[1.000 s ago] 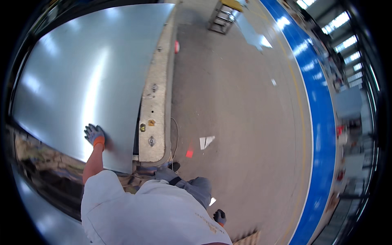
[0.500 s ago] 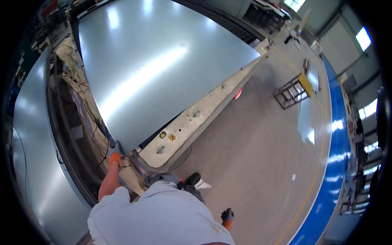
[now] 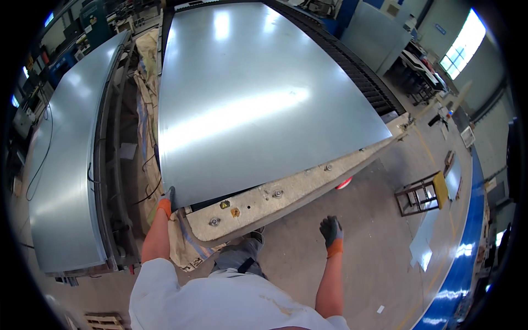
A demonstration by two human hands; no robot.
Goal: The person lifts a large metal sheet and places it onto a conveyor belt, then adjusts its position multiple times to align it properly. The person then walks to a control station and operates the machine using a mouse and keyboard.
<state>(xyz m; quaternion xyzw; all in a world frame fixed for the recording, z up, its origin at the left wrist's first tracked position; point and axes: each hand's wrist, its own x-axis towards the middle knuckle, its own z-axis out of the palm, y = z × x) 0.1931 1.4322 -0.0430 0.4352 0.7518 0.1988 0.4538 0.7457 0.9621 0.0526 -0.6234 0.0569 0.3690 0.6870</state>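
A large shiny metal sheet (image 3: 236, 110) lies on a machine bed. My left hand (image 3: 169, 198), in a grey glove with an orange cuff, grips the sheet's near left corner. The thumb side shows on top, and the fingers beneath are partly hidden. In a matching glove, my right hand (image 3: 331, 230) hangs over the floor to the right of the bed, with nothing visible in it and its fingers loosely bent. Between the hands, the pale beam (image 3: 291, 192) of the bed, with bolts along its top, runs beyond the sheet's near edge.
On the left, more metal sheets (image 3: 66, 159) lie on a rack. Brown sacking (image 3: 146, 93) fills the gap beside the bed. A yellow-topped stool (image 3: 423, 192) and sheet scraps (image 3: 422, 242) stand or lie on the floor at right. Dark slats (image 3: 357, 77) border the bed's far right.
The view has swung round and shows more of the left rack. My right hand has risen forward from beside my body. The left hand stays at the sheet's corner.
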